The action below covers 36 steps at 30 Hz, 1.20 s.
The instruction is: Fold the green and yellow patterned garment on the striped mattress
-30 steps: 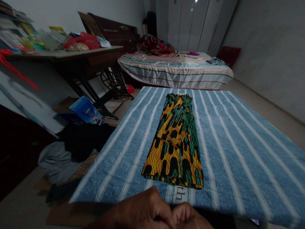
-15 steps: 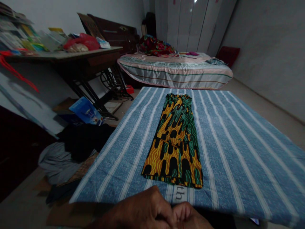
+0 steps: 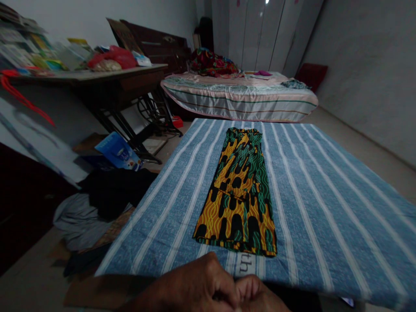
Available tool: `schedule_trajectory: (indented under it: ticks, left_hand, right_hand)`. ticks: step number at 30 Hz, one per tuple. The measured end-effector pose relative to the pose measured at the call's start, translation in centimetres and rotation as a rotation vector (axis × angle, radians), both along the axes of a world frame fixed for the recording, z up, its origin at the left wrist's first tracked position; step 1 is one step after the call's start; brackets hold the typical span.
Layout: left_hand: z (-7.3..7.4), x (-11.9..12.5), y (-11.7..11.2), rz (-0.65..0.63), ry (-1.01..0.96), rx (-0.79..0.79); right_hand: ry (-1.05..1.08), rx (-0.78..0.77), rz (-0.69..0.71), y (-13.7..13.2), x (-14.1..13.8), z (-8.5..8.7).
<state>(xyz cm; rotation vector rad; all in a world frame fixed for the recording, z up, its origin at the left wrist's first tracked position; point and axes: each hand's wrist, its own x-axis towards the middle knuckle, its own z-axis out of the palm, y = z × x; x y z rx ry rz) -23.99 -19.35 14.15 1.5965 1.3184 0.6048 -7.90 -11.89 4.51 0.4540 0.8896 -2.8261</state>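
A folded garment (image 3: 239, 190) in a yellow, green and black wavy print lies lengthwise in the middle of a blue sheet with white stripes (image 3: 325, 208). My left hand (image 3: 195, 286) and my right hand (image 3: 256, 294) rest together at the bottom edge of the view, just in front of the sheet's near edge. Both have their fingers curled in and the knuckles touch. Whether anything is inside them is hidden. Neither hand touches the garment.
A striped mattress (image 3: 240, 97) with a heap of red patterned cloth (image 3: 211, 63) lies behind. At the left stands a sewing-machine table (image 3: 107, 80) stacked with papers and bags. Dark clothes (image 3: 107, 195) and a blue packet (image 3: 118, 151) lie on the floor.
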Motion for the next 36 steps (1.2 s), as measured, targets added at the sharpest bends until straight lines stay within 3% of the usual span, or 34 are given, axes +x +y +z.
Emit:
schedule_trajectory:
  ticks: [6,11,15,22,26,30,33,36]
  left_hand:
    - [-0.2,-0.3,0.3,-0.061,-0.043,0.015]
    - [-0.7,-0.4,0.2,-0.060,-0.049,0.043]
    - [-0.2,-0.4,0.3,-0.038,-0.034,0.029]
    - [-0.3,-0.1,0.4,-0.015,0.028,0.059]
    - [-0.6,0.1,0.5,0.031,0.211,0.129]
    - [0.8,0.7,1.0,0.091,0.307,0.353]
    - [1.9,1.6,1.4,0.090,0.238,0.428]
    - [2.0,2.3,1.8,0.049,0.166,0.448]
  right_hand:
    - [0.043,-0.028,-0.043,-0.3,0.2,-0.7]
    - [0.045,-0.061,-0.046,-0.3,0.2,0.2]
    - [0.050,-0.045,-0.044,0.1,0.0,0.8]
    - [0.046,0.028,-0.040,0.3,-0.2,0.1]
    - [0.035,0.254,-0.073,0.6,-0.7,0.5]
    - [0.066,0.586,-0.129,1.5,-0.9,2.3]
    - [0.115,0.702,0.051,2.3,-0.6,3.9]
    - [0.231,0.709,0.261,2.8,-0.3,5.2]
